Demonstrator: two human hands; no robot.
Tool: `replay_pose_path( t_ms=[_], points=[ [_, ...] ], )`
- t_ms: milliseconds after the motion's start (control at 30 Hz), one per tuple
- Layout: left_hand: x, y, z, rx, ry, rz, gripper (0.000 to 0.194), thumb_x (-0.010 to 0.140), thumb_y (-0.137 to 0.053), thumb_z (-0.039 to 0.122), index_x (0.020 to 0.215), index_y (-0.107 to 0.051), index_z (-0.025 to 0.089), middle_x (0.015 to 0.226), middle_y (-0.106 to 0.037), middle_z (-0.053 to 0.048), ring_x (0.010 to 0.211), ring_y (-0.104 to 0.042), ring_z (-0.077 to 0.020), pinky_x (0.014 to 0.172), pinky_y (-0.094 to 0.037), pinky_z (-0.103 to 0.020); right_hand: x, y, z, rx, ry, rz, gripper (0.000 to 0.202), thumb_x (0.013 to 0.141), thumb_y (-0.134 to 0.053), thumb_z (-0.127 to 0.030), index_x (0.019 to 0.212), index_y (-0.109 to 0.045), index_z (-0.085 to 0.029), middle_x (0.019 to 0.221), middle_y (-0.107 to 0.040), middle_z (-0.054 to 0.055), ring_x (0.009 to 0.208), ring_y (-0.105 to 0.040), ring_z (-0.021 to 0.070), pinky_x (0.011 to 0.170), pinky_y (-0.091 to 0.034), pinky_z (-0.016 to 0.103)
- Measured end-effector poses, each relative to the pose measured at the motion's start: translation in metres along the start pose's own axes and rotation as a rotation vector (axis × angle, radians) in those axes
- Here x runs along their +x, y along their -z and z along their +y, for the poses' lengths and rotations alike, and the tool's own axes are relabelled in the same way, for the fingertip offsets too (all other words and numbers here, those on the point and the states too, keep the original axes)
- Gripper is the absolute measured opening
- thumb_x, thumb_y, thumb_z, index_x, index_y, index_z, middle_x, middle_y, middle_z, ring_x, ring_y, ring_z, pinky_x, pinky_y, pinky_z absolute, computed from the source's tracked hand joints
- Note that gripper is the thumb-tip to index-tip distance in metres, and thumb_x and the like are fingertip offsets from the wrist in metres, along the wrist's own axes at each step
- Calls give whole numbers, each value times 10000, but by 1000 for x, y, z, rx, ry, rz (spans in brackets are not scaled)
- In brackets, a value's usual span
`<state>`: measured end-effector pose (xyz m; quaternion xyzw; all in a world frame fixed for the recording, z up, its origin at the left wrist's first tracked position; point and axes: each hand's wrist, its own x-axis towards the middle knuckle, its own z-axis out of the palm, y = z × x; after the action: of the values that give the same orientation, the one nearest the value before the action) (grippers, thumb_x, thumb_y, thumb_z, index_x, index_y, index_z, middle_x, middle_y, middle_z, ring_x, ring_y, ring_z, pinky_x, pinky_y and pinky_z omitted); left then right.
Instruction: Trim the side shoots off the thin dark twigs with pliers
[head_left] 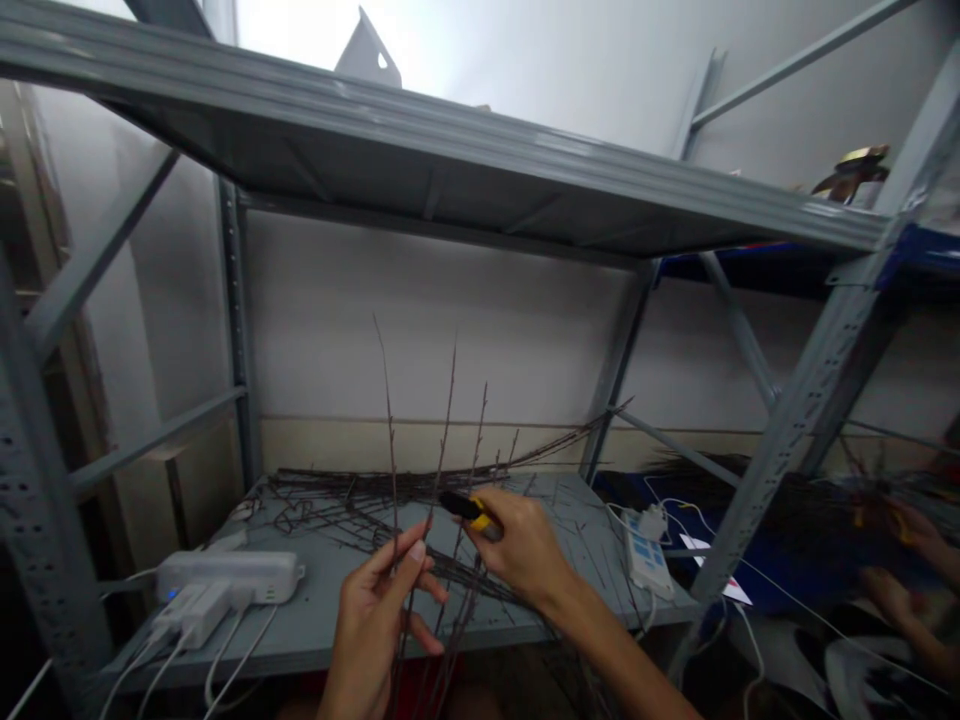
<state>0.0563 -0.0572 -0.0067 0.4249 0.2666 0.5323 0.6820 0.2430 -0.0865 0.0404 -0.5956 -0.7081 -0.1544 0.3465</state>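
The left hand (382, 610), palm partly turned up, pinches thin dark twigs (392, 450) between thumb and fingers, their tips rising upright above the lower shelf (330, 622) and their lower ends running down past the picture's bottom edge. The right hand (525, 545) is closed around a black-and-yellow tool (477, 514), its dark end close to the held twigs just beside the left fingertips; the grip covers much of the tool, so its exact kind cannot be told. Behind both hands, a loose heap of branches (345, 490) lies across the back of the lower shelf, some stems hidden by the hands, and a few longer ones lean toward the right rear post. On the upper shelf (450, 125), at its right end, stands a brown jar (849, 188) with a gold-coloured lid; its base is hidden by the shelf edge, and its contents cannot be made out. A white power strip (262, 575) with plugs in it sits at the lower shelf's left end, its cables running out of sight below; another power strip (648, 562) lies at the right end. Past the right upright, a white sheet (720, 572) is partly covered by the metal, and a co-worker's hands (892, 598) are blurred, what they hold unclear.
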Motion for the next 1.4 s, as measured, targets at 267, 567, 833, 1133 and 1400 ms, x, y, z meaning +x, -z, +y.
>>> replay_pose_path(
  t_ms=[267, 567, 833, 1133, 1400],
  points=[
    [-12, -5, -16, 12, 5, 30, 646, 669, -867, 510, 1155, -728, 107, 718, -681, -49, 567, -704, -226, 249, -513, -249, 19, 21, -33, 721, -389, 76, 378, 826, -742, -476, 1043, -701, -169, 960, -753, 79, 838, -685, 231, 756, -541, 339],
    [-7, -9, -6, 37, -15, -169, 473, 784, -791, 488, 1099, -688, 150, 800, -673, -34, 658, -731, -235, 415, -635, -335, 20, 13, -41, 751, -402, 61, 244, 788, -769, -393, 852, -692, -171, 753, -675, 0, 685, -601, 164, 645, -487, 270],
    [19, -24, 12, -2, -74, -151, 356, 793, -786, 456, 934, -728, 135, 780, -673, -25, 498, -619, -111, 262, -385, -136, 22, 32, -29, 208, -184, 30, 312, 905, -689, -436, 1080, -691, -178, 1010, -750, 72, 934, -693, 248, 853, -516, 367],
    [19, -26, 6, 1, -53, -161, 398, 767, -803, 467, 985, -751, 138, 738, -708, -39, 385, -512, -51, 263, -275, -102, 32, 73, -19, -645, 151, -79, 454, 917, -688, -407, 1267, -579, -141, 1058, -706, 120, 969, -621, 302, 797, -457, 425],
    [18, -30, 5, -22, -28, -136, 422, 713, -845, 477, 956, -778, 139, 685, -700, -36, 375, -426, -30, 297, -217, -106, 31, 77, -7, -754, 187, -129, 99, 873, -646, -123, 926, -630, -205, 851, -700, 30, 794, -636, 223, 660, -389, 356]
  ],
)
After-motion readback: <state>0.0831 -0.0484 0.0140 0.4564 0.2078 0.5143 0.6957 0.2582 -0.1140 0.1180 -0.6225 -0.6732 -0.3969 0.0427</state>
